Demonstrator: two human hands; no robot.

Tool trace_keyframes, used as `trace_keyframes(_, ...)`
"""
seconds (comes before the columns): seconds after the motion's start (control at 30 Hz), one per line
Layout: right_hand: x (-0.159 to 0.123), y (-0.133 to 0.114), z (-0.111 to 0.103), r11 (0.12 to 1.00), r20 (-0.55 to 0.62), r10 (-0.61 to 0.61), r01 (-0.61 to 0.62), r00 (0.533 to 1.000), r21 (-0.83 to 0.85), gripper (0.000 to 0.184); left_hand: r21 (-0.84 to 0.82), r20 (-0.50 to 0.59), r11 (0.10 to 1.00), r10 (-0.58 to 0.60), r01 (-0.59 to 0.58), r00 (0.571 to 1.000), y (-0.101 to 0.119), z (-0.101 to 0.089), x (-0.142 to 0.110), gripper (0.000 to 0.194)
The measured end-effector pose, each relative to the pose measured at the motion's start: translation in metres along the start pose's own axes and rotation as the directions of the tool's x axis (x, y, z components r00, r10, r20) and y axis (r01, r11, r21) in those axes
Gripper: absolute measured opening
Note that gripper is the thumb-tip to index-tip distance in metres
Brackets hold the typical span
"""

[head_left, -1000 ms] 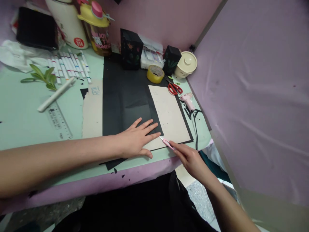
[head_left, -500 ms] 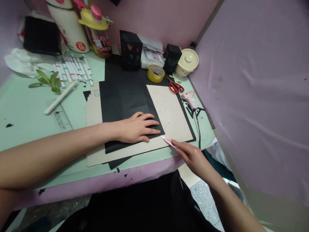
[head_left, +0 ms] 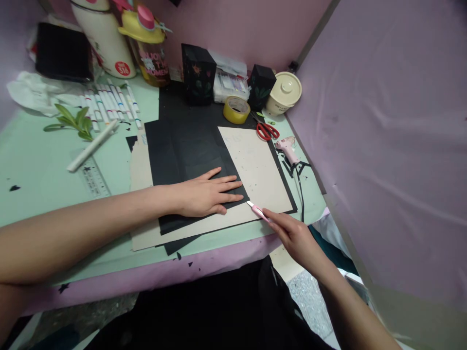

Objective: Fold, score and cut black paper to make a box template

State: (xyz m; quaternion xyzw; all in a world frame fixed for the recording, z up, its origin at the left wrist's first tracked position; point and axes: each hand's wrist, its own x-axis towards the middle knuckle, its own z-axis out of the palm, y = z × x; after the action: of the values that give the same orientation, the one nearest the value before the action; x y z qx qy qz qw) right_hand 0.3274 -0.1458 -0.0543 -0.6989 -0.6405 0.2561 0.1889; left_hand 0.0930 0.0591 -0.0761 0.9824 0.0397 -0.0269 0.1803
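Observation:
My left hand lies flat with fingers spread on a sheet of black paper, near its lower right corner. Under that sheet is a pale grey cardboard, showing along the right, front and left sides. In my right hand is a small pink craft knife, pinched between thumb and fingers. Its blade points up and left, the tip at the black sheet's lower right corner, just beyond my left fingertips. Whether the tip touches the paper I cannot tell.
Red scissors, yellow tape and a pink glue gun with its cord lie on the right. Black boxes and a cream pot stand behind. At left are markers, leaves, a white stick and a ruler.
The black sheet has shifted and turned slightly on the cardboard, its far edge going left. My left fingers have spread wider. The knife has moved a little right, to the sheet's corner.

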Motion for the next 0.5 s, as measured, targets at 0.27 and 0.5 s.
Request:
trace_keyframes(0.27, 0.0059, -0.0067, 0.0036, 1.000, 0.033, -0.004, 0.004, 0.999, 0.013, 0.039, -0.026, -0.002, 1.000, -0.014, 0.014, 1.000, -0.0004, 0.0027, 0.0027, 0.052)
trace_keyframes(0.5, 0.0054, -0.0078, 0.0022, 1.000, 0.058, 0.010, -0.008, 0.998, -0.023, 0.040, -0.018, 0.014, 1.000, -0.009, 0.009, 1.000, 0.0002, 0.0009, 0.0025, 0.049)
